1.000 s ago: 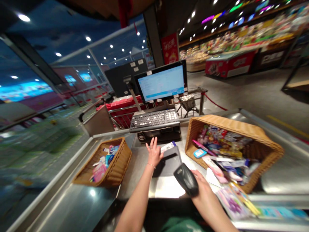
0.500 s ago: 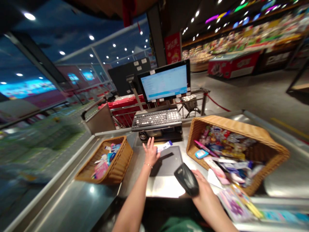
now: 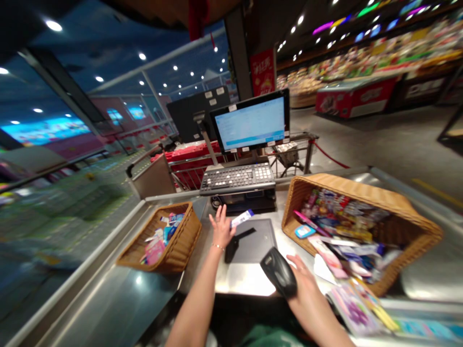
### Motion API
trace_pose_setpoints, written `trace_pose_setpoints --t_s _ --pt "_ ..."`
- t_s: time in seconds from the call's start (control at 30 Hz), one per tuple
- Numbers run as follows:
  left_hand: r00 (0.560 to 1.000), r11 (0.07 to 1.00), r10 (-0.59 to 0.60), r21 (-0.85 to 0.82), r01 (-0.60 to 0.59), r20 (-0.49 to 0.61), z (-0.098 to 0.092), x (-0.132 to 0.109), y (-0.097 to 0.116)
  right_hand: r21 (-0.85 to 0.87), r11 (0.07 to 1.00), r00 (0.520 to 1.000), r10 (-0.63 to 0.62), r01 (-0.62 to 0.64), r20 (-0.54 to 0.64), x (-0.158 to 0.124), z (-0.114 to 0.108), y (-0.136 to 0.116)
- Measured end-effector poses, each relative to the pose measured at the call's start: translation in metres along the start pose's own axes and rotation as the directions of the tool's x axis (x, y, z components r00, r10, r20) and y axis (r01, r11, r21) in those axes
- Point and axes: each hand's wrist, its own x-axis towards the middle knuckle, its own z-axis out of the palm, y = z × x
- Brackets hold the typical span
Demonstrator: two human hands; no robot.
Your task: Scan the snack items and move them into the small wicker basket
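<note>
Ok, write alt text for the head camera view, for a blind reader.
At a supermarket checkout, the right hand grips a black handheld barcode scanner, while the open left hand sits beside a small packet. A large wicker basket and a smaller one hold packaged goods on the steel counter, below a monitor.

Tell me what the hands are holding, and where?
The right hand grips a black scanner by its lower end. The left hand seems empty, with a small packet just beside it.
</note>
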Motion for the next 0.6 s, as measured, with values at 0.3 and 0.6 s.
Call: trace_pose_setpoints --t_s 0.3,0.6 --pt "1.0 0.999 -0.014 0.03 0.014 -0.01 -0.006 -0.005 -0.011 0.006 1.0 1.0 -0.001 0.001 0.019 -0.001 0.002 -0.005" --pt "1.0 0.999 -0.011 0.042 0.012 -0.02 -0.012 -0.005 -0.014 0.009 1.0 0.998 0.009 -0.009 0.064 -0.002 0.0 -0.011"
